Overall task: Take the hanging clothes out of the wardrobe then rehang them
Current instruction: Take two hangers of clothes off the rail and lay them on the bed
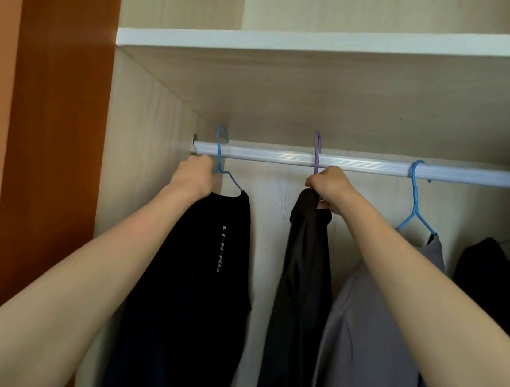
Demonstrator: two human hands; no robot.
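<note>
A silver rail [363,164] runs across the wardrobe. My left hand [194,175] grips a blue hanger [220,153] at the rail's left end; its hook rises above the rail, and a black garment with grey lettering [204,283] hangs from it. My right hand [331,188] is closed on the neck of a purple hanger [317,151], whose hook also stands above the rail, carrying a dark brown garment [302,295]. Further right, a second blue hanger [415,197] sits hooked on the rail with a grey garment [371,336].
A white-edged shelf [329,46] lies close above the rail. The wardrobe's side wall [139,179] is just left of my left hand, beside an orange-brown panel [55,136]. Another black garment [499,287] hangs at the far right.
</note>
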